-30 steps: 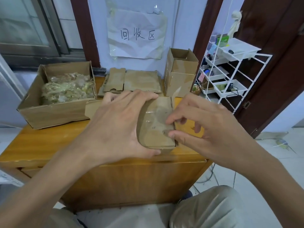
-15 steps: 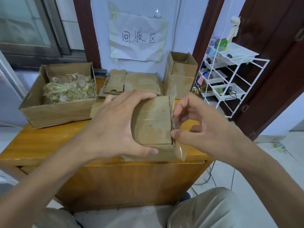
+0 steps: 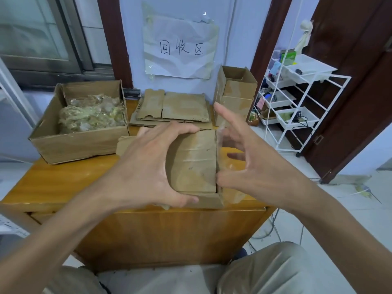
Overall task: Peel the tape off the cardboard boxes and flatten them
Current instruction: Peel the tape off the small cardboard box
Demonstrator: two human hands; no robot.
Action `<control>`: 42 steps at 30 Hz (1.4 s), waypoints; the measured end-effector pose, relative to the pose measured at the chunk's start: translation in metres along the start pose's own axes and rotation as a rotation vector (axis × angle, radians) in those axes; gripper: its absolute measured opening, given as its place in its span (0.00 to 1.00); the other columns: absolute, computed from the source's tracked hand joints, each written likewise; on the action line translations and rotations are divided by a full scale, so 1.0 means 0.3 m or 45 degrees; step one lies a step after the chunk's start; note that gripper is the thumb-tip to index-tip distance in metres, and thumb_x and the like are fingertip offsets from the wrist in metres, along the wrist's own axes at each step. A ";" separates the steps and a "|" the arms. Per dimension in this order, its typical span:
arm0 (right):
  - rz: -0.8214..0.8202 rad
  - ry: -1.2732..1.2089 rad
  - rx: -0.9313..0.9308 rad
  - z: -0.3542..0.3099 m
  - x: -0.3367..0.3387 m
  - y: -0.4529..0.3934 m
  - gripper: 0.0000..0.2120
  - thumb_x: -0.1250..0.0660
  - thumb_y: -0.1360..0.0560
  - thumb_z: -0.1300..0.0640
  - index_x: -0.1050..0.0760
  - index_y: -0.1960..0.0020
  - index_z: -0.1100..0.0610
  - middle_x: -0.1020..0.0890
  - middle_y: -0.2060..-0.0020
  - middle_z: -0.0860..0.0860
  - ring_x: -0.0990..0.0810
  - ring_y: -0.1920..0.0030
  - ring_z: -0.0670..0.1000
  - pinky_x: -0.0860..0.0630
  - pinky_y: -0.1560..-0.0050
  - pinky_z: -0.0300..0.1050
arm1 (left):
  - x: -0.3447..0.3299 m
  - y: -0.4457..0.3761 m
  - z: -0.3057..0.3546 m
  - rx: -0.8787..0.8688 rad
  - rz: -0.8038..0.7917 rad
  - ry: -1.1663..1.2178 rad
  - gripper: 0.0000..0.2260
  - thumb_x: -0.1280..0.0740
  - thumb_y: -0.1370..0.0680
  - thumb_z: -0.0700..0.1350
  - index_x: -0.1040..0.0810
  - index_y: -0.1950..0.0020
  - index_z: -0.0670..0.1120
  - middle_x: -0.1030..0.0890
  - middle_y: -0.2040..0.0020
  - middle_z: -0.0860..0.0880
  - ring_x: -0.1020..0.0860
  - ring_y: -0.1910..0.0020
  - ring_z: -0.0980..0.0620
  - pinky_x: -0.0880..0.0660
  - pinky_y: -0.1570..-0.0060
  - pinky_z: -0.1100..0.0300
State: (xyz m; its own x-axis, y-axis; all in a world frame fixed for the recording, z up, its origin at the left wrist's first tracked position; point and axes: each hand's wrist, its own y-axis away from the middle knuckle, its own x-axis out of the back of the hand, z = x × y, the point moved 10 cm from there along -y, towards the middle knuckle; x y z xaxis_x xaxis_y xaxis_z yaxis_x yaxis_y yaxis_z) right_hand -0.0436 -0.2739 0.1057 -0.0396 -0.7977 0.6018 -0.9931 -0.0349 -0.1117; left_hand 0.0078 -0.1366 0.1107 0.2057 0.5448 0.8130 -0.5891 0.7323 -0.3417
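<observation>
L hand (image 3: 146, 166) grips the small box (image 3: 194, 162) at the front of the table (image 3: 53, 183), fingers over the far edge, thumb under the near one. R hand (image 3: 252, 164) is spread wide just beside the box's right edge; clear tape (image 3: 230, 162) sticks to its fingers, thumb touching the box.

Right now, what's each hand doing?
Left hand: grips the cardboard box, fingers curled over its edges.
Right hand: fingers spread, clear tape strip against it; a pinch cannot be told.
</observation>
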 end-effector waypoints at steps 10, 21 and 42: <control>0.323 0.092 0.145 -0.033 0.031 0.043 0.43 0.19 0.31 0.55 0.36 0.24 0.32 0.17 0.42 0.37 0.19 0.37 0.42 0.21 0.35 0.49 | -0.002 0.005 -0.001 -0.069 -0.081 0.016 0.48 0.22 0.42 0.69 0.34 0.25 0.60 0.35 0.32 0.71 0.40 0.36 0.79 0.45 0.42 0.79; 0.605 0.820 0.539 -0.169 0.052 0.085 0.07 0.23 0.27 0.54 0.21 0.53 0.51 0.24 0.41 0.49 0.24 0.41 0.49 0.22 0.52 0.56 | -0.056 0.008 0.017 -0.079 -0.210 -0.145 0.49 0.28 0.41 0.77 0.37 0.25 0.59 0.36 0.38 0.69 0.37 0.41 0.73 0.38 0.39 0.66; 0.525 1.377 0.631 -0.207 0.006 0.133 0.07 0.33 0.27 0.60 0.23 0.64 0.54 0.24 0.62 0.50 0.28 0.64 0.53 0.33 0.61 0.52 | -0.033 -0.025 0.013 -0.061 -0.135 -0.137 0.51 0.26 0.42 0.76 0.37 0.23 0.59 0.33 0.37 0.67 0.40 0.41 0.77 0.40 0.39 0.70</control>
State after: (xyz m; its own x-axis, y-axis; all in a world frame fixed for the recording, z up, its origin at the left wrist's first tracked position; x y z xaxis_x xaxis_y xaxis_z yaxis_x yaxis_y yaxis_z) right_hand -0.0900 -0.2393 0.1514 -0.6390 0.0893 0.7640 -0.7468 -0.3097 -0.5885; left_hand 0.0072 -0.1491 0.1069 0.1780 0.4182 0.8907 -0.5300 0.8034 -0.2713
